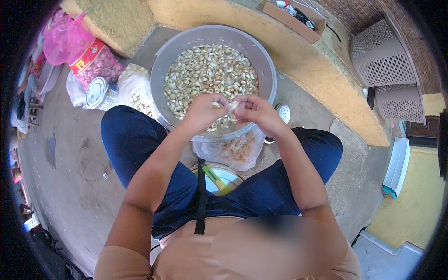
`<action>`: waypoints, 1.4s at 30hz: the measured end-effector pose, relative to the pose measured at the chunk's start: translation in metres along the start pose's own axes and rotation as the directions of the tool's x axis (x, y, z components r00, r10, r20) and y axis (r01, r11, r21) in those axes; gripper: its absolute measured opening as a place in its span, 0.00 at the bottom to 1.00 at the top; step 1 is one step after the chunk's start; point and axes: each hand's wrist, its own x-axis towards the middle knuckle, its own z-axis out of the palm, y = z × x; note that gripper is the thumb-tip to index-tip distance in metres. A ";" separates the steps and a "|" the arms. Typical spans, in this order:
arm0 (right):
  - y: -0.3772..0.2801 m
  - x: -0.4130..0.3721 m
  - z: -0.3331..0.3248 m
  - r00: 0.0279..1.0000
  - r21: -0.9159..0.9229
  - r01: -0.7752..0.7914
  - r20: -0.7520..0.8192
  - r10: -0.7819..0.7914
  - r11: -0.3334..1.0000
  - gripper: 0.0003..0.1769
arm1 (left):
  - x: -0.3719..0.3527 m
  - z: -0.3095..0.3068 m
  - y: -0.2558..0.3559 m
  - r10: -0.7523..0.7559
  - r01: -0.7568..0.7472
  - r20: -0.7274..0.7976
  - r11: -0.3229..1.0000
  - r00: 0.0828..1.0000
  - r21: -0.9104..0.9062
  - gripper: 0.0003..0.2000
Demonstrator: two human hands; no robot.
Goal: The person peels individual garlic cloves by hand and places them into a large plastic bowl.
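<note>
A large grey tub stands before my knees, holding many pale garlic cloves that look wet. Over its near side, my left hand is closed in a pinch on a small whitish clove. My right hand is beside it, its fingertips pinched on the pale, papery end of the same piece. Below the tub's near rim lies a clear plastic bag with brownish peelings.
White bags with peeled cloves, a tin can and a pink mesh sack stand at the left. A green-handled tool lies on a white lid between my legs. A yellowish ledge curves behind the tub.
</note>
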 end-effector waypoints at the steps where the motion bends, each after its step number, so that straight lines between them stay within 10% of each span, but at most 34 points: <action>1: 0.002 0.000 0.002 0.999 -0.064 0.039 -0.006 -0.040 0.997 0.16 | 0.000 0.001 0.002 -0.028 0.029 0.015 0.999 0.999 -0.018 0.06; 6: 0.007 0.003 0.004 0.994 -0.340 0.096 -0.024 -0.110 0.936 0.18 | -0.002 -0.003 0.012 -0.253 0.264 0.110 0.959 0.961 -0.100 0.08; 12: 0.009 0.005 -0.007 0.986 -0.332 0.120 -0.073 -0.152 0.936 0.17 | 0.000 -0.007 0.007 -0.078 0.082 0.068 0.995 0.995 -0.049 0.08; 24: 0.002 -0.002 0.007 0.995 -0.064 0.096 0.043 -0.094 0.993 0.21 | -0.001 -0.002 0.009 -0.215 0.246 0.133 0.923 0.967 -0.295 0.07; 42: 0.005 0.003 -0.008 1.000 0.134 -0.008 -0.002 0.009 0.991 0.10 | -0.003 -0.003 0.017 0.091 -0.100 0.102 0.991 0.991 0.093 0.06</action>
